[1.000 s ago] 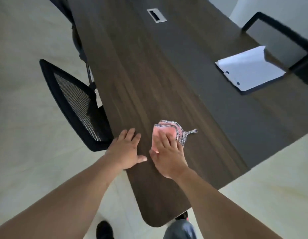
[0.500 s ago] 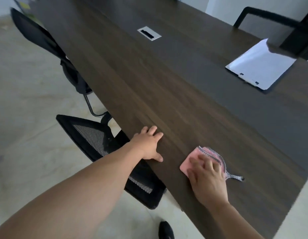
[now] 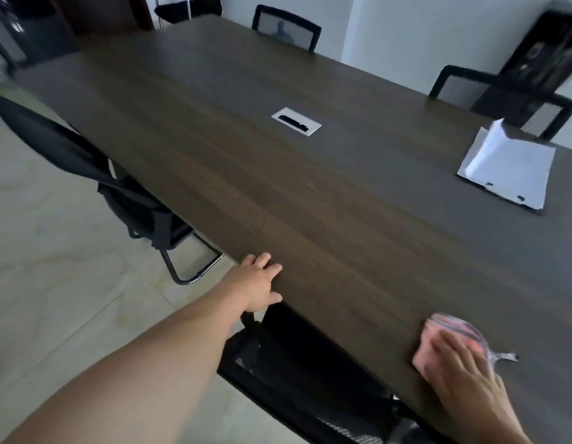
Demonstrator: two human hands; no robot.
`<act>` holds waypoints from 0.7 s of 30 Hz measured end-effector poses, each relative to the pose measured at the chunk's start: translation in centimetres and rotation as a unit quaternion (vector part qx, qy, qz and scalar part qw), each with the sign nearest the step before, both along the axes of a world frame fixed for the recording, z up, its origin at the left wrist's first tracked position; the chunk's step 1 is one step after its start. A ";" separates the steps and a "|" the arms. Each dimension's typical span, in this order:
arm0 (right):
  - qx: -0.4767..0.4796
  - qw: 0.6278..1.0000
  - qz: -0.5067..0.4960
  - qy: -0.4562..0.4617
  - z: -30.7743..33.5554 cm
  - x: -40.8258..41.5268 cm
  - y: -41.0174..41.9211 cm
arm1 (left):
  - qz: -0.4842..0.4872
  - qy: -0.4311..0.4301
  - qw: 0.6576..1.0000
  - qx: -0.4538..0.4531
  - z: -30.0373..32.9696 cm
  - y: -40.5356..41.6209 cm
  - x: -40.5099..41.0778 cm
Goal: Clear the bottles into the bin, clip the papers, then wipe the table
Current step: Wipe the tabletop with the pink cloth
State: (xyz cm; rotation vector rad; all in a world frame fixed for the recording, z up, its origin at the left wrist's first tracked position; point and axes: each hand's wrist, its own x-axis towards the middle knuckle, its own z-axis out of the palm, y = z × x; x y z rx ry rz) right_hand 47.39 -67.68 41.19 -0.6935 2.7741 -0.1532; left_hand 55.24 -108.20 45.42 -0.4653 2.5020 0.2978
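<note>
while right hand (image 3: 464, 376) presses flat on blurred, seemingly pink cloth (image 3: 451, 338), left hand (image 3: 257, 283) spread on table (image 3: 278, 187), grasping nothing

Bare table (image 3: 278, 187) ahead; only clipped papers (image 3: 505, 168) far right.

Long dark wood-grain tabletop (image 3: 278, 193) — silver cable port (image 3: 296, 121) mid-surface. Black mesh chairs (image 3: 86, 161) around. Pale tiled floor (image 3: 54, 283), white walls (image 3: 406, 27).

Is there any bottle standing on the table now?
No, the table carries only the clipped papers, a cable port and the pink cloth under the right hand.
</note>
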 end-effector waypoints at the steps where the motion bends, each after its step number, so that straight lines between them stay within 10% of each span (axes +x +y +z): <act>1: 0.000 0.997 -0.075 -0.009 0.3 0.5 -0.4 | -0.012 0.005 1.000 0.004 0.1 -1.3 0.1; 7: 0.042 0.963 -0.257 -0.065 0.4 -1.0 -10.1 | -0.027 0.037 0.998 0.039 -0.8 -7.0 -0.7; 21: -0.016 0.996 0.010 -0.084 0.0 -4.0 -50.8 | -0.007 0.082 0.996 0.035 -2.3 -27.2 -3.2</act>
